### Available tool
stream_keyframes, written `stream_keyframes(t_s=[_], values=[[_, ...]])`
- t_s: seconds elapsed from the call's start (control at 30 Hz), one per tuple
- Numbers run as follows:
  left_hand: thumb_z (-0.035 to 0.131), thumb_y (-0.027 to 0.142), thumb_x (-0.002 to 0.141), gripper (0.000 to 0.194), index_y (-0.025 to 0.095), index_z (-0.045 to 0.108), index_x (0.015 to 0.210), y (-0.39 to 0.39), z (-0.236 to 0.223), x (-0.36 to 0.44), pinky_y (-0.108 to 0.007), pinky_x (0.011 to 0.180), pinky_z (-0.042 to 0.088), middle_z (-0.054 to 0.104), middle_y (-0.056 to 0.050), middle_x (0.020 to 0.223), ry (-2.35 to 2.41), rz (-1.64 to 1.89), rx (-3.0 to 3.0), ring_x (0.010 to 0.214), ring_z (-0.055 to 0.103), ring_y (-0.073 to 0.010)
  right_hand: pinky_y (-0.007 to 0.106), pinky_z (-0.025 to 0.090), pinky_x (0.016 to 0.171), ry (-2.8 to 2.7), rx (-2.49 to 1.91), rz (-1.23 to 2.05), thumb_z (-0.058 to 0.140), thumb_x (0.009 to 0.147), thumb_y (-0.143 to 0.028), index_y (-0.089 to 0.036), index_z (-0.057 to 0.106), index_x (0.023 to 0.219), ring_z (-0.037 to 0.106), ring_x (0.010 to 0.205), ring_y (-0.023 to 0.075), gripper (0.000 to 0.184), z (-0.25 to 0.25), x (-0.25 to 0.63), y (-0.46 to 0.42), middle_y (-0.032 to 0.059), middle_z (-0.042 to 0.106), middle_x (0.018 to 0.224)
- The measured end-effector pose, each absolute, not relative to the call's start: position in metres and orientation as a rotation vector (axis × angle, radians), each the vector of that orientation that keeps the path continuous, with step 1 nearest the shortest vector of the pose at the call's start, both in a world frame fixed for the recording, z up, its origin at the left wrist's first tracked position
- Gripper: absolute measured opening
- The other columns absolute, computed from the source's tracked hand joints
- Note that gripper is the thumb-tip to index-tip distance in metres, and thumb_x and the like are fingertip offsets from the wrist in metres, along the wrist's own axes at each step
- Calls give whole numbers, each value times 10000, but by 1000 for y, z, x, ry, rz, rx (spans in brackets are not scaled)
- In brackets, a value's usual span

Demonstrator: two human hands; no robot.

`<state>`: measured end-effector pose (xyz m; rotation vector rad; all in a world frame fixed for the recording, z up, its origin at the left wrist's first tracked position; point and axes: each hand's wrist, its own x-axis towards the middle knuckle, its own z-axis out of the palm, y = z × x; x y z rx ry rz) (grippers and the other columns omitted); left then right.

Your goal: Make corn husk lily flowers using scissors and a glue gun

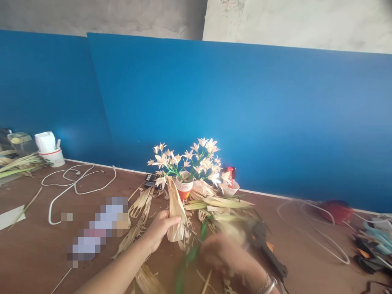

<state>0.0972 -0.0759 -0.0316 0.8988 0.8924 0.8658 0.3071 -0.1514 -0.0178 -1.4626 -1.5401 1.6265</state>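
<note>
My left hand (165,226) pinches a pale dried corn husk (176,204) between thumb and fingers, the husk standing up fan-like. Close on the right, my right hand (219,251) is curled and blurred by motion. A thin dark object (193,233), too smeared to name, reaches from it towards the husk. Green ribbon or tape (186,257) runs blurred beside the right hand. Behind the husk stands a paper cup (184,188) with husk flowers (205,161) on green stems. Loose husks (142,206) lie around both hands.
A dark glue gun (265,247) lies right of my right hand. White cables (78,183) loop across the brown table (36,249) at left. At the back are a white bowl (231,189), a tub (52,157) and a blue panel (245,110). A red object (337,211) sits far right.
</note>
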Motion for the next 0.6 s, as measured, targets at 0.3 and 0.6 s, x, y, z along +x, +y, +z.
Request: stream_keyframes(t_s=[0.3,0.6], values=[[779,289,578,231,128,679,710,-75,-33,97,-265,601,447,685,-28,643,899,833,906,606,606,-163,129,245,260,-1574,-1472,1616,620,716,-420,-130,623,620,370,296,37,305,-20,309,-152,-79,440,381],[768,289,564,230,134,666,701,-78,-28,98,-260,599,431,661,2,610,931,819,932,579,578,-145,135,231,258,-1573,-1485,1601,617,714,-431,-137,612,599,369,291,42,316,-19,308,-151,-75,443,372]])
